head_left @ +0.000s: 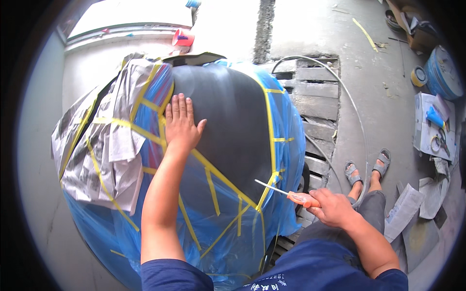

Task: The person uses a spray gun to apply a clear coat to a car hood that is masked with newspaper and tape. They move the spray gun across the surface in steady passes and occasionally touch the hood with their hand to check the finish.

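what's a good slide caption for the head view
Left hand flat on a dark curved panel masked with blue plastic sheeting; right hand grips an orange-handled screwdriver.

Premises present as a paint or body-repair workshop: bare concrete floor [378, 63], a dark curved panel [228, 126] masked with blue plastic sheeting [228, 233], newspaper [107, 150] and yellow masking tape [213, 172], a wooden pallet [315, 92], tape rolls [418, 76] and scattered scraps.
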`<action>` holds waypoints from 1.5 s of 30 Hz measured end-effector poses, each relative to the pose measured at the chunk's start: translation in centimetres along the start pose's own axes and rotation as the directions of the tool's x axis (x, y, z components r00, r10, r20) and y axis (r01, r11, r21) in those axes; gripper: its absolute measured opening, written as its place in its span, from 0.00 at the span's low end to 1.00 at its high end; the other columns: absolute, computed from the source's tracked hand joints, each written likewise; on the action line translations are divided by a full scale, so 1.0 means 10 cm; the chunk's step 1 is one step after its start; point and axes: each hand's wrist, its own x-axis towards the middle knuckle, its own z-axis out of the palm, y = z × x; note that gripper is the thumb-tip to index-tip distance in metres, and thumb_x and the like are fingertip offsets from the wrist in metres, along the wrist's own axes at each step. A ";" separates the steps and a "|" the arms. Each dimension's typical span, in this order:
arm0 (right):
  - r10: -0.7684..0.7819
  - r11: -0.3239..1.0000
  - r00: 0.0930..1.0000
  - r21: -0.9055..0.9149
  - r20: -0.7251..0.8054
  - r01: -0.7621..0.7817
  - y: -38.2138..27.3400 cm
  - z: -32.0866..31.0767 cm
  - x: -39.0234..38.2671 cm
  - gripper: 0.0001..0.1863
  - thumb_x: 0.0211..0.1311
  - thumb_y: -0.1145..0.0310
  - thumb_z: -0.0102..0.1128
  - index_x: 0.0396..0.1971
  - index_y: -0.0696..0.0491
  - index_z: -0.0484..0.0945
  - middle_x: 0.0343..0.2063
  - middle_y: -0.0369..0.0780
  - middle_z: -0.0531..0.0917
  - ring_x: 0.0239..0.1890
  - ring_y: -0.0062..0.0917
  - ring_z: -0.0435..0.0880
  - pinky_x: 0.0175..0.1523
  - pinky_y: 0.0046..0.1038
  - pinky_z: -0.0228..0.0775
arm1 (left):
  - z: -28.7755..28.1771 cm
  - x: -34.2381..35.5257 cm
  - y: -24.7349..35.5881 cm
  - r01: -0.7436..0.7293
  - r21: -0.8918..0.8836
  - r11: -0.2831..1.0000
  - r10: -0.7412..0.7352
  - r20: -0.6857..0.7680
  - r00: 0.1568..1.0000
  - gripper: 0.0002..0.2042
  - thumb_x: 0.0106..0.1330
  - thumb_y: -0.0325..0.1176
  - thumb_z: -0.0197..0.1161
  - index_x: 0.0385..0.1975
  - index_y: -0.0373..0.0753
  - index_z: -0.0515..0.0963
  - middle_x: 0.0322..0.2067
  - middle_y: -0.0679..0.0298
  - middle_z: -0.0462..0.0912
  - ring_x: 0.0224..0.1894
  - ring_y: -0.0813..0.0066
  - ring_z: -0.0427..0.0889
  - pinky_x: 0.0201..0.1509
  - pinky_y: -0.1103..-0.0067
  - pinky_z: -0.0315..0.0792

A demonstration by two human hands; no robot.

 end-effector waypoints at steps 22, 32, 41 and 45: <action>0.059 0.998 0.998 -0.031 0.026 -0.058 0.04 -0.83 0.50 0.27 0.60 0.52 0.65 0.51 0.56 0.76 0.42 0.44 0.82 0.34 0.41 0.86 0.35 0.40 0.79 | 0.03 1.22 0.05 0.075 -0.035 0.997 -0.067 0.191 0.979 0.43 0.69 0.62 0.45 0.71 0.28 0.53 0.73 0.46 0.51 0.77 0.54 0.45 0.78 0.65 0.39; 0.136 0.991 0.988 0.012 -0.068 -0.136 0.33 -0.90 1.01 0.26 0.61 0.50 0.63 0.51 0.53 0.75 0.40 0.43 0.82 0.33 0.42 0.86 0.34 0.42 0.79 | 0.23 2.43 0.18 0.277 -0.005 0.961 -0.230 0.544 0.807 0.44 0.69 0.67 0.40 0.69 0.29 0.58 0.71 0.48 0.59 0.74 0.54 0.53 0.75 0.51 0.42; 0.178 0.984 0.984 0.023 0.002 -0.178 0.38 -0.95 1.28 0.26 0.62 0.48 0.61 0.51 0.52 0.75 0.40 0.43 0.82 0.32 0.43 0.86 0.34 0.43 0.79 | 0.55 1.70 1.09 -0.099 -0.227 0.969 0.112 0.045 0.993 0.45 0.67 0.65 0.49 0.70 0.28 0.56 0.71 0.42 0.55 0.75 0.47 0.50 0.77 0.58 0.43; 0.139 0.990 0.989 0.040 -0.041 -0.138 0.32 -1.02 1.45 0.26 0.62 0.48 0.61 0.51 0.52 0.75 0.40 0.43 0.82 0.32 0.43 0.85 0.33 0.43 0.78 | 0.03 1.77 0.48 -0.026 -0.138 0.990 0.068 0.309 0.949 0.46 0.66 0.65 0.50 0.71 0.30 0.52 0.72 0.44 0.53 0.76 0.48 0.47 0.77 0.57 0.39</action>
